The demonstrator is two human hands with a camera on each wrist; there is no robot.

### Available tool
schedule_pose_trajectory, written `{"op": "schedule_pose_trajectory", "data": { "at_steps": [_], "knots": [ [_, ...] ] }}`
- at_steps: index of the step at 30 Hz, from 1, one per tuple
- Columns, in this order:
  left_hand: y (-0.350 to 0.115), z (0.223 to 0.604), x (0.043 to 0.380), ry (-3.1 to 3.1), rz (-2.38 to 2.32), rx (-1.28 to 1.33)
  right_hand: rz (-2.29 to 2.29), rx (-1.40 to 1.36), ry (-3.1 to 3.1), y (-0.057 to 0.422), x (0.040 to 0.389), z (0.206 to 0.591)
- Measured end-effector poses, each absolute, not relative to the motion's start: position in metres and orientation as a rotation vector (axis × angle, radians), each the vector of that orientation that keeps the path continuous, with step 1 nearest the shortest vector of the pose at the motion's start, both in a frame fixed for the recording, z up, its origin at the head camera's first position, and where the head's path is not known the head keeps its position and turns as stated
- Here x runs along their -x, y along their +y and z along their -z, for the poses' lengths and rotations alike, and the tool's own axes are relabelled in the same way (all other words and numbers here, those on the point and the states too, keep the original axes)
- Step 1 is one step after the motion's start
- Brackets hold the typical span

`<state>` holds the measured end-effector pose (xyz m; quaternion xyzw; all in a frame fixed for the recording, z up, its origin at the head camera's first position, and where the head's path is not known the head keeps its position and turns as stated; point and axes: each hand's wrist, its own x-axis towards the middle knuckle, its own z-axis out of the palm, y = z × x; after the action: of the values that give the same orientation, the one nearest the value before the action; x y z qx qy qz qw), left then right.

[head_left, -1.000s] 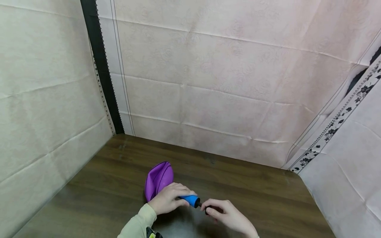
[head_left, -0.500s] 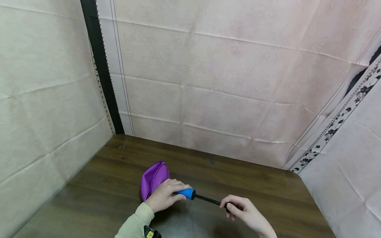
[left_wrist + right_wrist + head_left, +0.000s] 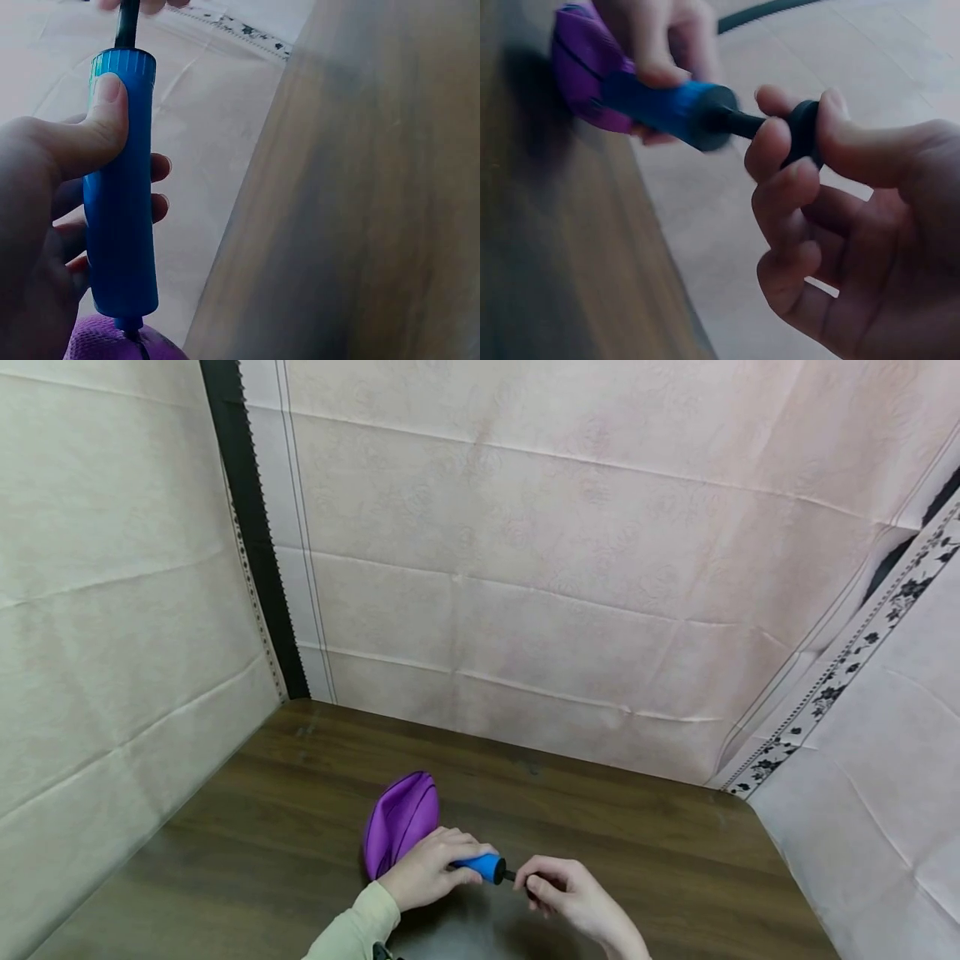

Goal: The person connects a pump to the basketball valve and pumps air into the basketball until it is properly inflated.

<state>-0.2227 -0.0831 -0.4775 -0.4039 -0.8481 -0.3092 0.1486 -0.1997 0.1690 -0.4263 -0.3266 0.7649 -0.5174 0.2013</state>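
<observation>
My left hand (image 3: 435,868) holds the blue barrel of a small hand pump (image 3: 124,225), thumb along one side and fingers behind it. The pump's lower end meets a purple, partly deflated ball (image 3: 401,822) with black seam lines. Its dented side shows in the head view. To the right, my right hand (image 3: 573,897) pinches the pump's black round handle (image 3: 804,135) between thumb and fingers. A short stretch of black rod (image 3: 742,124) shows between barrel and handle. The exact joint at the ball is only partly visible.
A brown wood-grain table (image 3: 637,843) lies under the hands. Pale creased cloth walls (image 3: 525,568) enclose it at the back, left and right. A black strip (image 3: 255,527) runs down the back left corner, and a floral border (image 3: 832,693) down the right one.
My right hand first drew the handle out to the right, baring a long rod, and has since moved back left, so most of the rod is inside the barrel. The ball shifted slightly.
</observation>
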Motion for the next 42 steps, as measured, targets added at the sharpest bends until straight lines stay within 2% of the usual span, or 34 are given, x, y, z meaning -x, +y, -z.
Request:
{"op": "schedule_pose_trajectory", "data": {
  "at_steps": [6,17,35,42],
  "knots": [
    [-0.079,0.481,0.221,-2.383,0.828,1.207,1.350,0.930,2.222,0.156,0.198,0.435],
    [-0.088,0.476,0.225,-2.345,0.824,1.218,1.244,1.039,2.242,0.160,0.201,0.435],
    [-0.107,0.463,0.228,-2.442,0.914,1.047,1.452,1.227,2.133,0.216,0.193,0.411],
    [-0.102,0.469,0.226,-2.433,0.864,0.987,1.559,1.068,2.097,0.202,0.196,0.416]
  ]
}}
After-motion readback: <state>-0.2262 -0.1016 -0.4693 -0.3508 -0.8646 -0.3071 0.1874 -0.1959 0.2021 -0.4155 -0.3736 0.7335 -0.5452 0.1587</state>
